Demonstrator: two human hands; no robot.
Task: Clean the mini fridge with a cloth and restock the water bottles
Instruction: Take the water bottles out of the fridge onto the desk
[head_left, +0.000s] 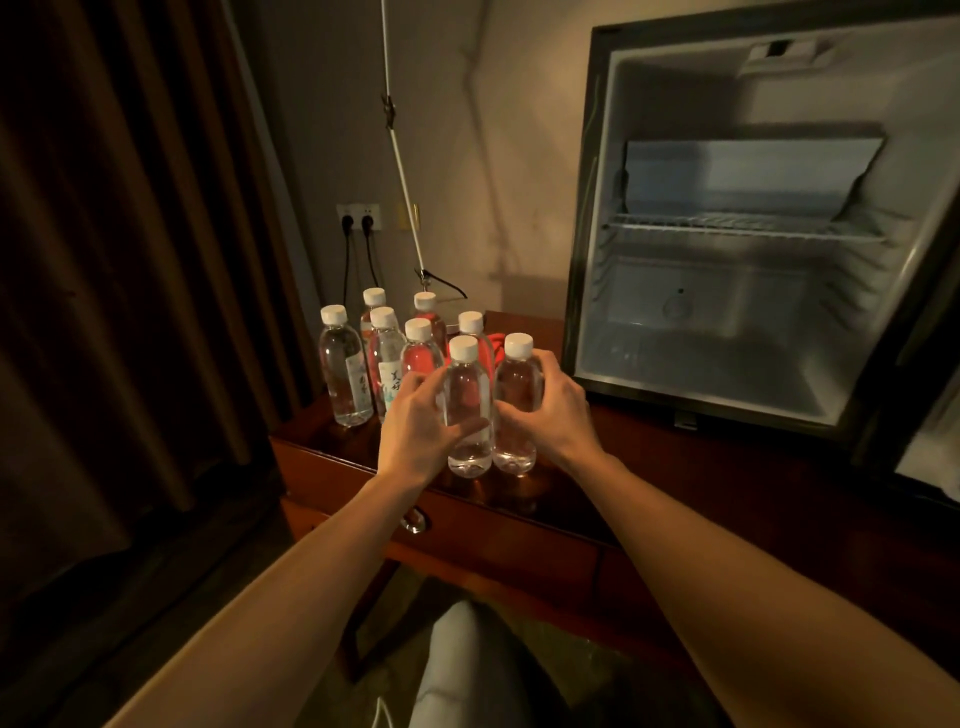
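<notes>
1. While both hands sit on the two nearest water bottles, the step in hand looks like lifting them toward the open mini fridge (727, 249), which stands on the wooden bench (675, 467) just to the right.
2. The left hand (415, 421) wraps the front-left bottle (469, 410), fingers curled round its body with the thumb across the front; the right hand (550, 410) grips the front-right bottle (517, 405) the same way.
3. Both bottles stand upright on the bench, touching or nearly touching each other; grip each at mid-body, below the cap, so neither tips.
4. Six more bottles (384, 353) stand close behind, so lift straight up before swinging right, or the back rows may topple.
5. A red cloth (498, 345) lies behind the cluster, partly hidden; keep the bottles clear of it.
6. Inside the fridge, the wire shelf (743, 231) and the floor below look bare. Standing bottles on the floor seems steadier than on the wire, though headroom cannot be judged.
7. Set them to the back first, leaving the front free for the rest.
</notes>
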